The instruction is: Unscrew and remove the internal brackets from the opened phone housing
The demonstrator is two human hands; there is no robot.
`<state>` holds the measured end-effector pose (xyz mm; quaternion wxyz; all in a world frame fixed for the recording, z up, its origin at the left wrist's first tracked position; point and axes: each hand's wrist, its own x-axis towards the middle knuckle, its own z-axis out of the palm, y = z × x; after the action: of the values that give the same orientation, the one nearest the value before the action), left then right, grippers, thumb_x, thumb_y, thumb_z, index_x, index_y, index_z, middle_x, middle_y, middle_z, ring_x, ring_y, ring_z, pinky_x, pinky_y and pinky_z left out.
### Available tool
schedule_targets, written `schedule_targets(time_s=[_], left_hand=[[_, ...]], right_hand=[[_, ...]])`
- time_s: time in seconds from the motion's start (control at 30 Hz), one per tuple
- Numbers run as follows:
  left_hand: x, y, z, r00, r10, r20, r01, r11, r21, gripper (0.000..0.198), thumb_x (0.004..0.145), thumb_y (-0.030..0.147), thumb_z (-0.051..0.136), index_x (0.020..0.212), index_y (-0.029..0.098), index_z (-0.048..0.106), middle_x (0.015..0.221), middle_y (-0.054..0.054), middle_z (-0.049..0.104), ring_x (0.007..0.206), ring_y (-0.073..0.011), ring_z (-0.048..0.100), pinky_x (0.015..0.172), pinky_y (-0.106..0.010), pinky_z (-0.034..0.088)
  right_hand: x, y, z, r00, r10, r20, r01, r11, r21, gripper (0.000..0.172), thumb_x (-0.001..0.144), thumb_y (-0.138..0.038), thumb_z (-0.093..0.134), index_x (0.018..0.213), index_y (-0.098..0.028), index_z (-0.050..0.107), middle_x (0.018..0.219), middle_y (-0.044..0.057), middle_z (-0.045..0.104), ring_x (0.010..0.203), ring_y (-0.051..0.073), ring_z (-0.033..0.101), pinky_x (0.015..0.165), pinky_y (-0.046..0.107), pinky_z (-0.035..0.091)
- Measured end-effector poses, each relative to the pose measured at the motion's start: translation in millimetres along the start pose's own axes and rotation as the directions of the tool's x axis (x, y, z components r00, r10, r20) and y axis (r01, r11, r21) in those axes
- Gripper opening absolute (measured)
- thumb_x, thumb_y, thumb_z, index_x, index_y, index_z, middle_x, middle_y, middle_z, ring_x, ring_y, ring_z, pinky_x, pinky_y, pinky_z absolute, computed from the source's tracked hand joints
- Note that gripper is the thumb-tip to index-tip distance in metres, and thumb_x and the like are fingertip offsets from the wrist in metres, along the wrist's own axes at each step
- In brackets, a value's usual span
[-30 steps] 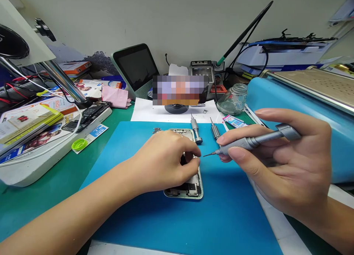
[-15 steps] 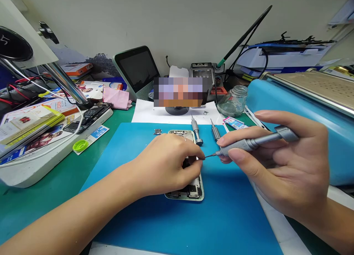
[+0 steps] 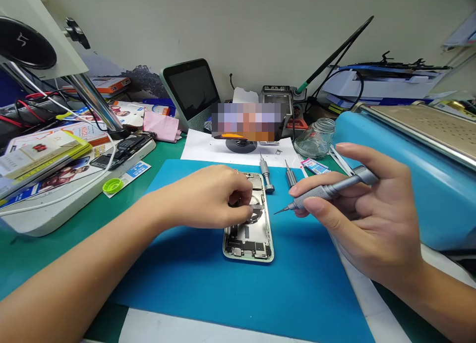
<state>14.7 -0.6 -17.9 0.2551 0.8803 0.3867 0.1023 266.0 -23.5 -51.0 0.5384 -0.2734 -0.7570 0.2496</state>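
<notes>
If the right hand jerked, the bare tip of its slim grey metal screwdriver might scratch the exposed parts or jab the nearby left fingers. The right thumb and fingers pinch that ridged shaft, its tip just beside the phone's edge. The left hand is curled, thumb and forefinger near each other over the phone; whether they grip some small part, I can't quite tell. Below them lies the rectangular, pale-green-rimmed phone body, insides exposed, on a flat blue mat. A nudge could slide it, since nothing visible clamps it. Beyond stands a grey metal driver.
</notes>
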Motion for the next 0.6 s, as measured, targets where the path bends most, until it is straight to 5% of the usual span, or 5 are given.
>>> schedule_targets(time_s=[0.13,0.4,0.6], left_hand=[[-3.3,-0.9,-4.5,0.989,0.039,0.145,-0.032,0.998,-0.047,0.008,0.089,0.019,0.072,0.082,0.02,0.075,0.082,0.001,0.072,0.075,-0.0153,0.063,0.063,-0.026,0.041],[-1.7,0.5,-2.4,0.978,0.068,0.198,-0.052,0.995,-0.082,0.01,0.089,0.014,0.071,0.084,0.021,0.077,0.077,0.004,0.072,0.067,-0.0135,0.062,0.058,-0.025,0.04],[-5.9,-0.8,-9.3,0.986,0.079,0.146,-0.07,0.995,-0.068,0.016,0.087,0.007,0.07,0.078,0.02,0.074,0.073,0.005,0.072,0.064,-0.0125,0.061,0.056,-0.026,0.041]], right_hand=[[3.5,0.2,-0.8,0.999,-0.004,0.038,0.004,1.0,0.025,0.068,0.088,-0.007,0.078,0.144,-0.039,0.056,0.09,-0.003,0.079,0.079,0.02,0.081,0.058,0.029,0.071],[16.3,-30.5,16.0,0.973,0.022,0.23,-0.011,0.999,-0.048,0.068,0.089,-0.008,0.076,0.146,-0.039,0.055,0.092,-0.001,0.076,0.076,0.02,0.08,0.059,0.028,0.07],[13.6,-19.5,34.0,0.987,-0.094,0.133,0.093,0.996,0.009,0.071,0.085,-0.001,0.074,0.144,-0.038,0.058,0.122,0.004,0.072,0.075,0.017,0.078,0.053,0.026,0.067]])
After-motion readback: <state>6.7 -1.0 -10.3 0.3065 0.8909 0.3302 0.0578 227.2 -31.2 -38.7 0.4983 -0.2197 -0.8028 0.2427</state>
